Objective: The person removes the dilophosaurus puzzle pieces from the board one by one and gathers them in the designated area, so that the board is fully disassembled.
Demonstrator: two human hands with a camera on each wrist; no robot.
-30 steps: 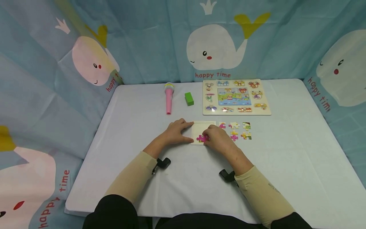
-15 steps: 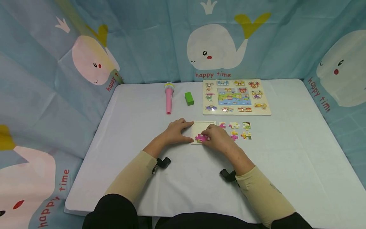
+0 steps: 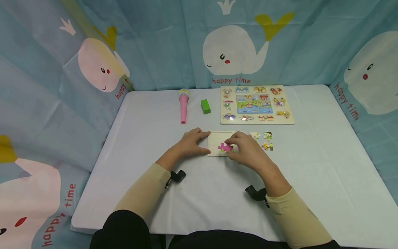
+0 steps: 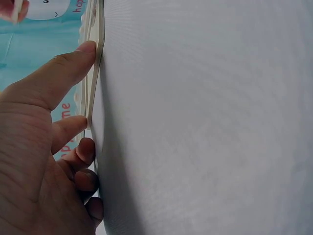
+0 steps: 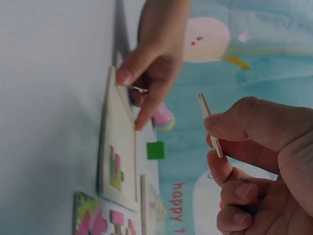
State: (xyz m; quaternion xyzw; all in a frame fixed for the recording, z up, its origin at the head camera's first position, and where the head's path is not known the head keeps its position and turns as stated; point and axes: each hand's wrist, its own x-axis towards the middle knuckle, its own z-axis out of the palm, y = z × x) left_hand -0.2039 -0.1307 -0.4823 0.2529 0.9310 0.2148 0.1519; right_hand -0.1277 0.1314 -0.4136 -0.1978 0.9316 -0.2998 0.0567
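Observation:
A pale wooden puzzle tray lies flat on the white table. My left hand rests at its left side, thumb and forefinger spread to touch the two left corners. Between thumb and fingers my right hand pinches a pink puzzle piece, seen edge-on as a thin wooden slip in the right wrist view, raised above the tray. One piece lies inside the tray's near right corner. To the right are loose pieces, among them a green-cornered one; the right hand partly hides others.
Behind the tray are a pink toy microphone, a green block and a large wooden picture puzzle board. A blue whale-print curtain stands along the table's back and sides.
The right hand first shifted slightly left over the tray, then back to the right with the pinched pink puzzle piece. The left hand has stayed at the tray's left edge.

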